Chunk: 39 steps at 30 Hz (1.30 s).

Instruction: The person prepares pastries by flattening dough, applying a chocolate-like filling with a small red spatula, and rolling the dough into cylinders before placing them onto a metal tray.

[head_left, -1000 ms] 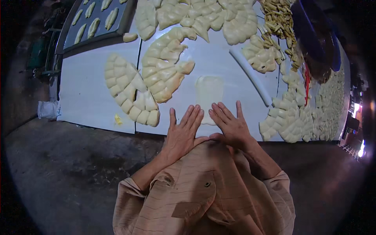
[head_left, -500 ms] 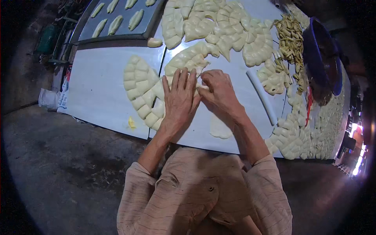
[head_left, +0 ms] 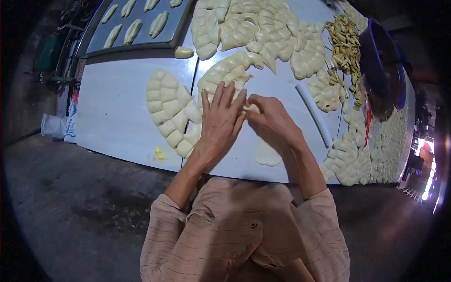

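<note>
My left hand (head_left: 221, 120) lies palm down with fingers apart on a segmented dough sheet (head_left: 225, 63) in the middle of the table. Just right of it, my right hand (head_left: 268, 115) has its fingers curled round a dough piece at that sheet's edge. A thin flattened dough (head_left: 268, 152) lies under my right forearm, near the front edge. Another segmented sheet (head_left: 164, 103) is at the left, with a small yellow lump (head_left: 159, 152) below it. A white rolling pin (head_left: 314, 114) lies at the right.
A metal tray (head_left: 174, 40) with several shaped dough pieces stands at the back left. More dough sheets (head_left: 265, 33) cover the back. Sliced yellowish strips (head_left: 345, 47) and a blue plastic tub (head_left: 394, 84) are at the right. A white sack (head_left: 51, 126) is beside the table's left end.
From one second ago, both hands moved forward off the flattened dough onto the segmented sheet, and my right hand closed on a piece. Since half a second ago they have barely moved.
</note>
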Each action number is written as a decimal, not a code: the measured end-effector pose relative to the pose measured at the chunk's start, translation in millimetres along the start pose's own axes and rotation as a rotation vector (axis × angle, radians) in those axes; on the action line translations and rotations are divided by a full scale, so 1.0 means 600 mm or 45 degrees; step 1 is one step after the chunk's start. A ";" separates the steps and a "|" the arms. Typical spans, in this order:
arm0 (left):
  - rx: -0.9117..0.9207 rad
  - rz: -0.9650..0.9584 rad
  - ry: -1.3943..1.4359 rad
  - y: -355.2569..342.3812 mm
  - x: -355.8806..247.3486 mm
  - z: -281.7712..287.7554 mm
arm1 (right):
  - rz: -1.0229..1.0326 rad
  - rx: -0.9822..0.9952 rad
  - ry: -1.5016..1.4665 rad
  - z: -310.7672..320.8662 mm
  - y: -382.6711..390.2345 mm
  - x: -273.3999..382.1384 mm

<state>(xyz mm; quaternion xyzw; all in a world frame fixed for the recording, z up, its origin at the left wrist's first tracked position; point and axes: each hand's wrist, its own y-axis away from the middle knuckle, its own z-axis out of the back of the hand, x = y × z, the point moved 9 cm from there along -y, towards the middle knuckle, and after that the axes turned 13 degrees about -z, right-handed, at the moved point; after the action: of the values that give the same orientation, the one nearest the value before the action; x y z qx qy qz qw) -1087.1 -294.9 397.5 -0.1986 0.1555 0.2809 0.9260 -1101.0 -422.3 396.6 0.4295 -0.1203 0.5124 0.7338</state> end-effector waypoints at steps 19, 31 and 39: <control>0.091 -0.045 -0.029 -0.004 -0.024 -0.007 | -0.415 -0.212 -0.991 0.040 0.201 -0.272; 0.211 -0.225 0.180 -0.019 -0.275 -0.086 | -0.231 -0.254 -0.746 0.081 0.197 -0.286; 0.261 -0.297 0.000 -0.013 -0.355 -0.156 | 0.088 -0.653 -0.100 0.126 0.234 -0.270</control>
<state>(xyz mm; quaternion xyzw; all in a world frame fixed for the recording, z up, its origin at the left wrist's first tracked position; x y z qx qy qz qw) -1268.1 -441.2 403.2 -0.1196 0.1593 0.1539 0.9678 -1273.1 -569.4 413.4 0.2445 -0.2893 0.4729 0.7955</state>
